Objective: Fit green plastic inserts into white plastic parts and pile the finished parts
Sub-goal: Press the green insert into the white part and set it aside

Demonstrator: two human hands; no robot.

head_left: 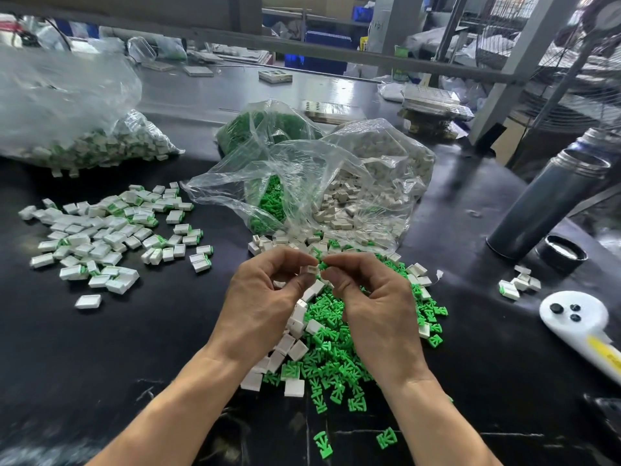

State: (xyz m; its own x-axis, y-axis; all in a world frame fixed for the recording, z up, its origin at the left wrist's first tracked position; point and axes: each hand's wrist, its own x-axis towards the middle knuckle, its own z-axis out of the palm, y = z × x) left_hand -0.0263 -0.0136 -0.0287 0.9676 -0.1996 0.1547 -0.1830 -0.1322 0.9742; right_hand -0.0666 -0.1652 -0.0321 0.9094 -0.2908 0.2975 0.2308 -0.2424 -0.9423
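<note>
Left hand (268, 290) curled, pinching a small white box-shaped plastic part (309, 271) between thumb and fingertips, just above the mixed heap of loose white shells and green pronged plastic inserts (336, 344) on the black worktable (100, 358). Right hand (366, 297) curled likewise, pinching a green insert (323, 265) at its fingertips, touching or nearly touching the white part's open end. Judged light, stiff, smooth moulded pieces, likely slippery and quick to flick away if squeezed off-centre; best taken by the flat sides of the white shell, open mouth left free, and by the broad back of the insert with prongs leading. Thin prongs probably bend or snap if forced in crooked.

Finished white-and-green parts (111, 237) lying in a loose spread well to the left, with a few more (519, 282) at the right near the dark steel flask (551, 200). Clear plastic bags (302, 169) of stock behind the heap.

Hard to tell: whether the insert has entered the shell at all, since fingers cover most of both pieces. Orientation of the prongs not readable. Bag contents blurred by glare and folds.
</note>
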